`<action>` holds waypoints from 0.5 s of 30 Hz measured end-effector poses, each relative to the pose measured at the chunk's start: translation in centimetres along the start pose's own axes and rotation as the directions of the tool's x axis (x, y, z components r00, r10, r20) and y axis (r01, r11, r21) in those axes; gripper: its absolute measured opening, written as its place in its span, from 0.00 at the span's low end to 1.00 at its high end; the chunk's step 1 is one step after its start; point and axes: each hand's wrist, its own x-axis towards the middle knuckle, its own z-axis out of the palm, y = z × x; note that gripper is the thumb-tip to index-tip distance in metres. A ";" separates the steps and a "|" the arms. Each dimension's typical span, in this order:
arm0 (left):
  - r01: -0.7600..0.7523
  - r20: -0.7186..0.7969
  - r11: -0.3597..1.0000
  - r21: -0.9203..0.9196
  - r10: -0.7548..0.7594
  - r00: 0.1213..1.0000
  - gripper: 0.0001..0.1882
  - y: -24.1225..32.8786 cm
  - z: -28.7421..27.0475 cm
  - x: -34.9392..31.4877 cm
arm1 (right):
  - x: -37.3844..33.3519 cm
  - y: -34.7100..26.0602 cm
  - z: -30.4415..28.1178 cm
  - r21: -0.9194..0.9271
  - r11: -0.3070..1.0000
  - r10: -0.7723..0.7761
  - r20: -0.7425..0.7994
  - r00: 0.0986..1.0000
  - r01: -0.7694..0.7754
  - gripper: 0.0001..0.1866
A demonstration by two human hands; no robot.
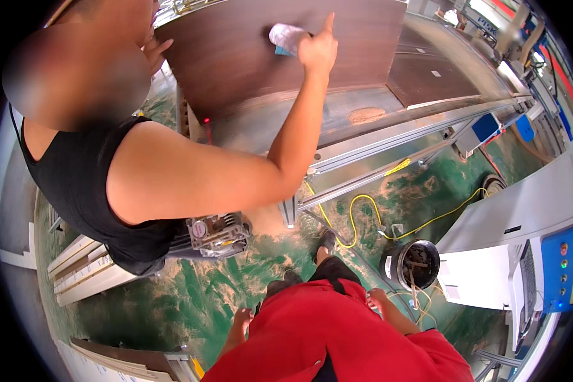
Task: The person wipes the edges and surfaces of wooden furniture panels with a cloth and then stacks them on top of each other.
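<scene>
My left hand (242, 316) hangs low beside my left hip, its fingers loosely apart and holding nothing that I can see. At my other side, my right hand (377, 298) is near my hip with relaxed fingers, partly hidden by my red shirt (325, 331). To my left stands a co-worker in a black sleeveless top (89, 159). The co-worker's hand (318, 51) points with one finger across a large brown panel (235, 57). Under that hand lies a whitish, soft-looking thing (288, 37) with a teal patch below it.
A metal-framed worktable (375, 146) with sawdust stands ahead. A black bucket (420, 264) and a white control cabinet (477, 274) with a blue button panel (559, 267) are at right. A yellow cable (356, 216) winds over the dusty green floor. Pale boards (83, 267) lie left.
</scene>
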 end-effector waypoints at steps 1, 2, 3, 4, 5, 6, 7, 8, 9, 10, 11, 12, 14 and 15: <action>-0.023 -0.007 0.999 -0.030 0.023 1.000 0.23 0.9 0.0 0.4 | 0.1 -0.7 0.1 -0.110 0.987 -0.119 -0.009 0.993 0.118 0.09; -0.052 -0.011 0.997 -0.060 0.051 0.999 0.23 1.5 0.2 0.7 | 0.6 -1.2 0.4 -0.222 0.947 -0.237 -0.001 0.971 0.231 0.09; -0.080 -0.013 0.993 -0.086 0.079 0.997 0.23 2.3 0.5 0.8 | 1.0 -1.5 0.5 -0.328 0.884 -0.346 0.022 0.938 0.334 0.10; -0.094 -0.023 0.989 -0.116 0.092 0.995 0.23 2.7 0.8 0.7 | 0.0 -3.1 1.5 -0.180 0.930 -0.324 0.001 0.946 0.319 0.10; -0.116 -0.024 0.984 -0.133 0.114 0.993 0.23 3.4 1.2 0.8 | -1.4 -4.9 2.6 -0.022 0.952 -0.306 -0.028 0.952 0.305 0.11; -0.134 -0.018 0.981 -0.144 0.133 0.991 0.23 4.3 1.6 0.9 | -1.0 -5.5 2.8 -0.179 0.905 -0.401 -0.059 0.914 0.386 0.12; -0.147 -0.007 0.979 -0.139 0.148 0.989 0.23 5.0 1.9 0.6 | -0.4 -6.2 3.1 -0.334 0.830 -0.495 -0.075 0.866 0.446 0.13; -0.156 0.004 0.979 -0.131 0.158 0.987 0.23 5.7 2.3 0.4 | 0.0 -6.8 3.3 -0.481 0.732 -0.584 -0.075 0.809 0.483 0.14; -0.160 0.010 0.980 -0.118 0.163 0.987 0.23 5.6 2.5 0.3 | 0.3 -7.1 3.4 -0.483 0.734 -0.574 -0.065 0.816 0.478 0.14; -0.156 0.017 0.982 -0.105 0.158 0.987 0.23 5.5 2.6 0.0 | 0.6 -7.3 3.5 -0.485 0.737 -0.564 -0.056 0.824 0.471 0.14; -0.152 0.021 0.984 -0.091 0.154 0.988 0.23 5.4 2.7 -0.2 | 0.7 -7.4 3.5 -0.486 0.741 -0.553 -0.049 0.832 0.464 0.15; -0.142 0.025 0.987 -0.075 0.144 0.989 0.23 4.8 2.7 -0.3 | 0.8 -7.2 3.3 -0.446 0.762 -0.544 -0.046 0.838 0.470 0.14; -0.125 0.030 0.991 -0.039 0.126 0.992 0.23 4.0 2.5 -0.3 | 0.6 -6.5 2.7 -0.360 0.801 -0.526 -0.042 0.850 0.478 0.14; -0.109 0.022 0.993 -0.035 0.110 0.994 0.23 3.0 2.2 -0.4 | -0.2 -6.6 2.8 -0.282 0.859 -0.460 -0.054 0.886 0.428 0.13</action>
